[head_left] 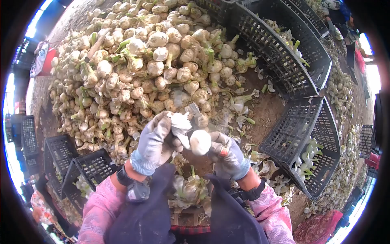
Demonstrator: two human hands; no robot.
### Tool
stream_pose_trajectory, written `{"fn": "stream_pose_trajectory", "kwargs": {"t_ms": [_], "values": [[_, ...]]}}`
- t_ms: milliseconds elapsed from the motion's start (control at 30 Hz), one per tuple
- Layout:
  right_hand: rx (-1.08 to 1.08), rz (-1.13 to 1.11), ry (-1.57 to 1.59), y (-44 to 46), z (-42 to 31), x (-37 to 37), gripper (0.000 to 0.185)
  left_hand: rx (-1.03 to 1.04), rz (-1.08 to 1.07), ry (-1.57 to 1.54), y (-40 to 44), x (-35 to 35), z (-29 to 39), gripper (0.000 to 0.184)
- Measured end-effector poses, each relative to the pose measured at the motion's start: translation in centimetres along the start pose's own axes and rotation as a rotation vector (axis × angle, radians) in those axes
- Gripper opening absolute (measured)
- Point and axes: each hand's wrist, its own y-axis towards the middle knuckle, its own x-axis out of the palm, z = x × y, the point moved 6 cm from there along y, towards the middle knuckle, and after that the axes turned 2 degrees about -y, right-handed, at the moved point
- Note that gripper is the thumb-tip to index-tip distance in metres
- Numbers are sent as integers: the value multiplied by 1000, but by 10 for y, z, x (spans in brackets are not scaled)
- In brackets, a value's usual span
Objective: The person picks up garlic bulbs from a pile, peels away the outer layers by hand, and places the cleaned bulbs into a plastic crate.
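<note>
My left hand [156, 136], in a pale grey work glove, is closed on papery white garlic skin [180, 124] that hangs loose between thumb and fingers. Right beside it is a smooth white garlic bulb [200, 142], slightly blurred. My right hand [227, 154], gloved too, has its fingers curled against the right side of this bulb. A small orange patch shows at those fingers; I cannot make out what it is. Both hands are close together above my lap, in front of a big pile of unpeeled garlic bulbs [158, 67].
Black plastic crates [280, 53] line the right side; a nearer tilted crate [292, 134] holds white garlic. More black crates [93, 164] stand at lower left. Garlic skins [189, 189] litter the ground between my knees. Another person [345, 24] is at upper right.
</note>
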Motion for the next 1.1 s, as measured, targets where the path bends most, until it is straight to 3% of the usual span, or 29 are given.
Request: {"fn": "stream_pose_trajectory", "kwargs": {"t_ms": [133,167,200,233,300,367,400,433,467,500,533,600,633,733,833,867,967,1000,1100], "values": [[-36,4,217,0,2,-16,35,129,6,-172,7,-13,22,31],[-49,17,286,-2,0,-22,35,223,115,-169,9,-22,29,30],[-73,-59,381,-12,-14,-23,41,280,115,-35,11,-27,36,30],[-130,-148,448,-21,-31,-24,33,338,118,99,11,-32,44,31],[-356,-481,488,-41,-71,-26,24,289,67,368,7,-37,43,34],[-368,-554,523,-43,-89,-30,26,236,-55,665,12,-46,28,33],[-370,-103,312,-28,-65,-66,24,403,-156,723,13,-18,15,29],[-210,325,-91,-8,-59,-69,21,102,-171,872,12,-33,-2,20],[-273,257,-569,3,-56,-57,24,92,-319,1213,10,-26,-14,19],[-360,352,-1138,26,-37,-59,35,80,-469,1554,9,-21,-29,20],[-390,369,-1494,44,-17,-55,49,171,-481,1582,5,-21,-38,23],[-98,408,-1709,75,3,-38,57,306,-513,1619,0,-23,-49,26],[53,431,-1806,82,7,-39,61,202,-482,1595,5,-31,-53,27],[-393,404,-1709,88,16,-58,66,-123,-358,1510,17,-41,-51,38],[-600,461,-1161,51,3,-61,64,-121,-134,1416,26,-51,-50,39],[-662,452,-1114,40,1,-50,64,-51,-138,1029,27,-56,-63,49],[-838,166,-1229,16,-16,16,63,-162,-48,314,25,-44,-75,61],[-788,85,-1229,12,-19,25,59,-125,-11,211,26,-46,-72,66],[-248,266,-264,21,2,-15,49,86,-128,554,23,-37,-48,68]]}}
